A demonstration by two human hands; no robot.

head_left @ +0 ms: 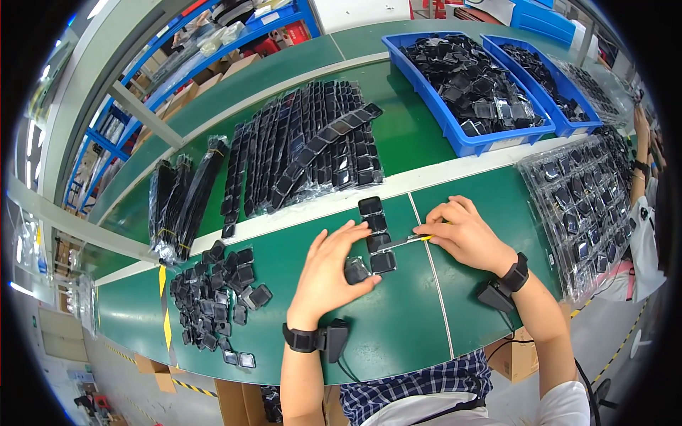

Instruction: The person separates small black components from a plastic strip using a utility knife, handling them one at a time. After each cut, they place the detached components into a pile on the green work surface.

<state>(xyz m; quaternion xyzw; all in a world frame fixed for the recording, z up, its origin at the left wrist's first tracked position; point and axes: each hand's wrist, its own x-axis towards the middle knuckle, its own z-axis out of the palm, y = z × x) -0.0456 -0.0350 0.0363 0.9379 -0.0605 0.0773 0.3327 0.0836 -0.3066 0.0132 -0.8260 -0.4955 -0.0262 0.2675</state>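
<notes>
A short strip of black square pieces (371, 206) in clear film lies on the green table in front of me. My left hand (330, 266) is spread beside it, fingertips at the strip's left edge. One separate black square piece (356, 270) sits between its thumb and fingers; whether they press on it I cannot tell. Pinched in my right hand (462, 231) is a utility knife (424, 237) with a yellow and black handle. Its thin blade reaches left across the strip, near the joint between the two lowest squares.
Loose black squares (213, 302) are heaped at left. Behind lie film-wrapped strips (312, 142) and banded bundles (202, 192). Blue bins (465, 145) filled with black pieces stand at back right. Clear trays (579, 206) lie on the right, near another person's arm (641, 135). A white ledge (455, 165) crosses the table.
</notes>
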